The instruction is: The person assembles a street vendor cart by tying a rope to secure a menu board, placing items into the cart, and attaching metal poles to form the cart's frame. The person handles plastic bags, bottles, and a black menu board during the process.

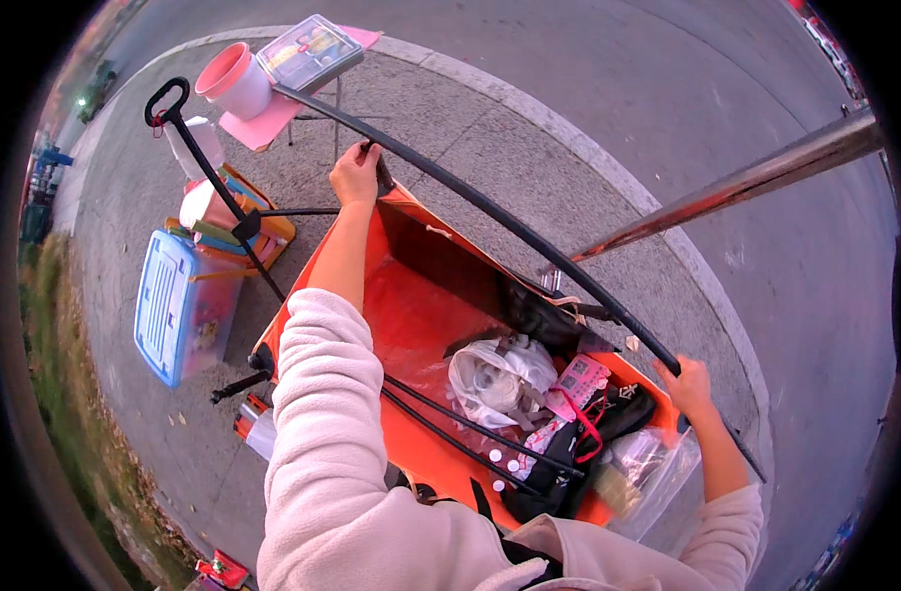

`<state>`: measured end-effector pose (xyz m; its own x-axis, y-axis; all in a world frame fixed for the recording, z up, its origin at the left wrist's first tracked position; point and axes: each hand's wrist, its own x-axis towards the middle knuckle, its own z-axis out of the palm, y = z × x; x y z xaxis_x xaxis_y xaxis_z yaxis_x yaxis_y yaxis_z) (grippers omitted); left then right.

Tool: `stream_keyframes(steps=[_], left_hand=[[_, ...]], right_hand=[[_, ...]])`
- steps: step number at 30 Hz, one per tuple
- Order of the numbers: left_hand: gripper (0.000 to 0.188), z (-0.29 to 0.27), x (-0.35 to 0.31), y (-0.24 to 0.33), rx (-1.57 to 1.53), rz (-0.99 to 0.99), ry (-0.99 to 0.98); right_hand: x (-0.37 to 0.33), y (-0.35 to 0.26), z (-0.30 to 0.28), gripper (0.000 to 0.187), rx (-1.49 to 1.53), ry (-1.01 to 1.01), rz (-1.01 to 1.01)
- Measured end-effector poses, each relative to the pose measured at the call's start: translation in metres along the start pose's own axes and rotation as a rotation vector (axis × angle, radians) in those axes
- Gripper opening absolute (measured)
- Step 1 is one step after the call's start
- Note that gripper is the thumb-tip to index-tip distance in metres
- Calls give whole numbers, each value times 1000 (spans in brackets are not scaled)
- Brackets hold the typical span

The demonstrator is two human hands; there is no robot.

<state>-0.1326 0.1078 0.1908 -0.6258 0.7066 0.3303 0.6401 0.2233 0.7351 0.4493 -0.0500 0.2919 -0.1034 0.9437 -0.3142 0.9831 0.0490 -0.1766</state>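
Note:
A long black pole [490,205] slants across the top of an orange folding wagon [411,286]. My right hand [685,384] is wrapped round the pole near its lower right end. My left hand [355,175] is closed at the wagon's far corner, on its black corner piece [384,179]; the pole passes just beyond the fingertips. Inside the wagon lie a white plastic bag [500,374], a pink printed card [579,382], a black bag [559,458] with a red cord, and two thin black rods [450,426] lying across the near side. My left sleeve hides part of the wagon.
The wagon's black pull handle [209,163] rises at the left. Beside it stand a clear bin with a blue lid [165,305] and a yellow crate [278,222]. Farther off, a small pink table [249,128] holds a bucket [236,81] and a case [311,51]. A metal post [726,182] stands right.

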Motion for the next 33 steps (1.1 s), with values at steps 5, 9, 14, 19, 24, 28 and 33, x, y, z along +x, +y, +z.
stream_keyframes(steps=[5, 9, 14, 19, 24, 28, 33], left_hand=[[20, -7, 2, -2, -57, -44, -80], [56, -9, -9, -6, 141, 277, 178], [50, -19, -135, 174, 41, 793, -506], [38, 26, -231, 253, 117, 1371, -870], [28, 64, -255, 263, 249, 1301, -1169], [32, 61, -252, 268, 284, 1272, -1199], [34, 57, -252, 276, 439, 1224, -1242]], right_hand=[[-3, 2, 1, 47, -46, -26, 1], [5, 5, 0, 47, -55, -122, 9], [5, 13, 5, 48, -54, -180, 53], [10, 8, -6, 51, -44, -234, 59], [10, 19, -2, 51, -50, -200, 2], [-21, 26, -7, 41, 71, 281, -63], [-102, 100, 82, 27, 798, 1094, 540]])
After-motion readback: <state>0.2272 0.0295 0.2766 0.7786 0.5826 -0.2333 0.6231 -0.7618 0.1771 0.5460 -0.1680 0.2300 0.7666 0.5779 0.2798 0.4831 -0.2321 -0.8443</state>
